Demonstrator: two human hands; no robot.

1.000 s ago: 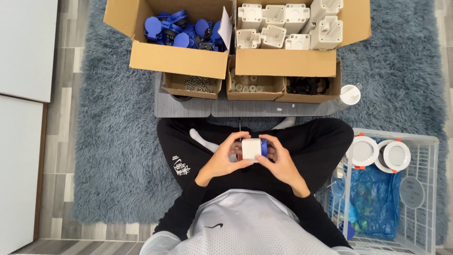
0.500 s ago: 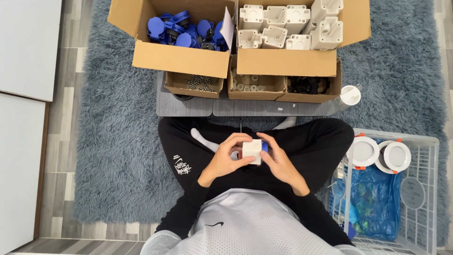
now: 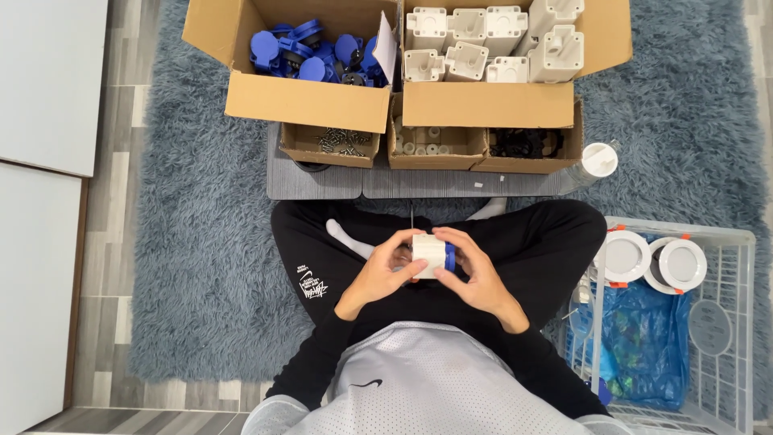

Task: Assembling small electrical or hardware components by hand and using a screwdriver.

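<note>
— While the person is sitting cross-legged on the grey-blue shag rug [image 3: 209, 266], what are the hands doing?

— Both are closing around one small white plastic housing [image 3: 429, 253] with a blue part [image 3: 450, 258] showing at its right edge. The left hand [image 3: 385, 274] is gripping it from the left and below; the right hand [image 3: 475, 270] is wrapping it from the right, fingers curling over the blue part. The piece is sitting above the lap, between the knees, clear of the rug.

— What is lying ahead of the person?

— Two open cardboard boxes are standing side by side. The left box [image 3: 306, 101] is holding blue plastic parts [image 3: 310, 52]; the right box [image 3: 491, 105] is holding white housings [image 3: 491, 40]. Just below them three small trays are lining up: one with dark screws [image 3: 342, 141], one with small white pieces [image 3: 423, 145], one with black parts [image 3: 523, 143]. A white cap-shaped item [image 3: 598, 159] is resting just beside the last tray.

— And to the person's right?

— A white wire basket [image 3: 737, 322] is holding two round white fittings [image 3: 656, 259] and a blue plastic bag [image 3: 636, 346]. I cannot tell what the bag contains.
</note>
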